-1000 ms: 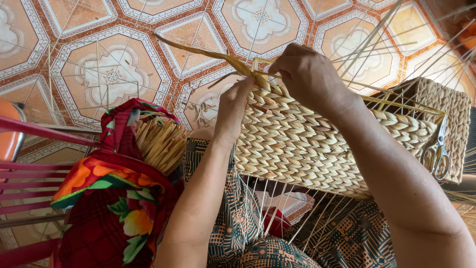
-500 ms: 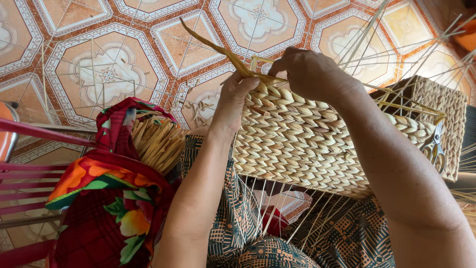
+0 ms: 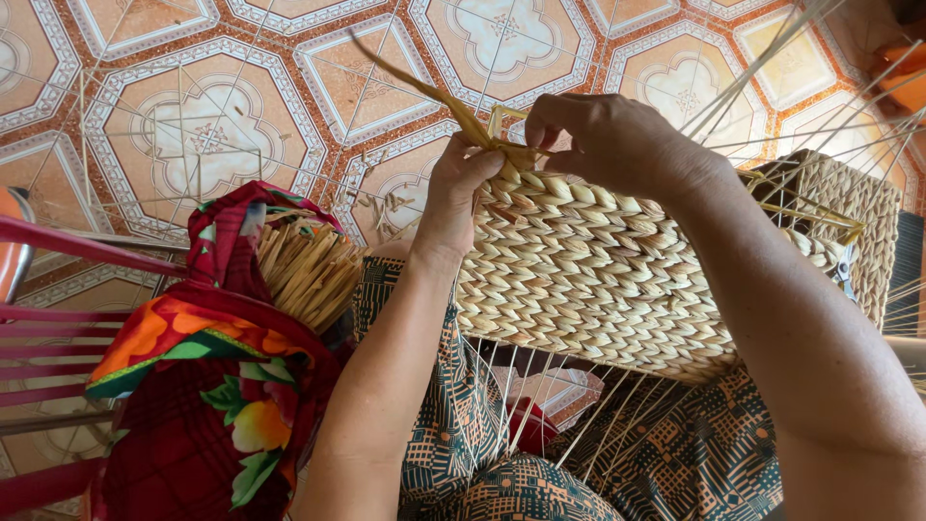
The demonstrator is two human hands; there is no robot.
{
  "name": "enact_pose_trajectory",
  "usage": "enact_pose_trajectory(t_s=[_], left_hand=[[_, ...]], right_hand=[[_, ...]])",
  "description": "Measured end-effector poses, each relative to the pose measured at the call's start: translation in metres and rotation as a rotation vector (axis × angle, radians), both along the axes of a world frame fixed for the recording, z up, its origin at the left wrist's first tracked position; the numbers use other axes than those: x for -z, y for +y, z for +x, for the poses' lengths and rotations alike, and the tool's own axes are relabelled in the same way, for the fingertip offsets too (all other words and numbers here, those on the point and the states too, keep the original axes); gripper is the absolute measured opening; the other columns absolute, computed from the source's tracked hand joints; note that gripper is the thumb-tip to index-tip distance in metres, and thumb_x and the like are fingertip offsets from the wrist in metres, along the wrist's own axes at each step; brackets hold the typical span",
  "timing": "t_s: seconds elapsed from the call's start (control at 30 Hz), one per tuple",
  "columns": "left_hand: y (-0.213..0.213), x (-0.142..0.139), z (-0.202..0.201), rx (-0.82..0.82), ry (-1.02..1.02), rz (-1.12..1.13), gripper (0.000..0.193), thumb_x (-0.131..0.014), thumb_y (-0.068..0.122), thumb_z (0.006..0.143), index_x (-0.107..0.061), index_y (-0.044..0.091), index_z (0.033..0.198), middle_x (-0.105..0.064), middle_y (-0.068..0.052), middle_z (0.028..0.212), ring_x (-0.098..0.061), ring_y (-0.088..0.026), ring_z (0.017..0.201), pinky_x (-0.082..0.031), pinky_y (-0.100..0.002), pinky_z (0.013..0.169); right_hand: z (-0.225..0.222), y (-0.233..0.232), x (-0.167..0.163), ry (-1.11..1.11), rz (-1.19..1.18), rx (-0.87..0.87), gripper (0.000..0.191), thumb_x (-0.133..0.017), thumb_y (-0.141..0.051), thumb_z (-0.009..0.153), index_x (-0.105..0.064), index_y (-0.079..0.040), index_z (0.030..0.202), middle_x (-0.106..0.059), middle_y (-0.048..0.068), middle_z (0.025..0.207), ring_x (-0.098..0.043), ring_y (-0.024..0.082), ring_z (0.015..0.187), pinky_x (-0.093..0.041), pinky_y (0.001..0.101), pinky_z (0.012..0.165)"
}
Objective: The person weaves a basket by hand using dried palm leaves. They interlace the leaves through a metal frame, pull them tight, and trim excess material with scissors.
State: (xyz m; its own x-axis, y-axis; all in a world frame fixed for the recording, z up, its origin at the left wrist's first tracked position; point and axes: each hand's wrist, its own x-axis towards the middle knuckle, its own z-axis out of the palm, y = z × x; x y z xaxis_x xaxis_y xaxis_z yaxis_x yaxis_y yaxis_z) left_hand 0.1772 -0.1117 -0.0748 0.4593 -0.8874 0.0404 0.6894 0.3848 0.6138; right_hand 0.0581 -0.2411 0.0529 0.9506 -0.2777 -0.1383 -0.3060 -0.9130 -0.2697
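At centre frame, the woven basket point(image 3: 617, 280) rests on your lap, its braided straw coarse and ribbed. Your left hand point(image 3: 463, 188) and right hand point(image 3: 617, 140) pinch a straw strand point(image 3: 434, 92) at its rim, raised higher than before. A floral cloth bundle point(image 3: 193, 386) of straw sits lower left on patterned floor tiles point(image 3: 193, 135).

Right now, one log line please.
left hand: pinching straw strand | right hand: gripping basket rim | straw bundle: in floral cloth
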Motion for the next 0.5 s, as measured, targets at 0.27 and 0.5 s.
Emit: enact_pose_trajectory(t_s=[0.27,0.5], left_hand=[[-0.005,-0.011,-0.008,-0.170,0.003,0.029,0.022,-0.071,0.022,0.100,-0.061,0.004,0.107,-0.072,-0.011,0.092,-0.069,-0.014,0.079,-0.057,-0.028,0.072],[-0.004,-0.008,-0.014,-0.298,-0.097,0.031,0.024,-0.070,0.020,0.103,-0.065,0.000,0.116,-0.068,-0.005,0.101,-0.063,-0.010,0.093,-0.054,-0.026,0.086]], right_hand=[[-0.003,0.004,0.014,-0.276,-0.194,-0.061,0.013,-0.079,-0.019,0.091,-0.068,-0.014,0.095,-0.070,0.003,0.098,-0.072,0.016,0.082,-0.060,0.0326,0.067],[0.002,0.012,0.013,-0.245,-0.158,-0.052,0.013,-0.075,-0.015,0.093,-0.064,-0.009,0.097,-0.070,0.003,0.088,-0.072,0.017,0.085,-0.060,0.0334,0.073]])
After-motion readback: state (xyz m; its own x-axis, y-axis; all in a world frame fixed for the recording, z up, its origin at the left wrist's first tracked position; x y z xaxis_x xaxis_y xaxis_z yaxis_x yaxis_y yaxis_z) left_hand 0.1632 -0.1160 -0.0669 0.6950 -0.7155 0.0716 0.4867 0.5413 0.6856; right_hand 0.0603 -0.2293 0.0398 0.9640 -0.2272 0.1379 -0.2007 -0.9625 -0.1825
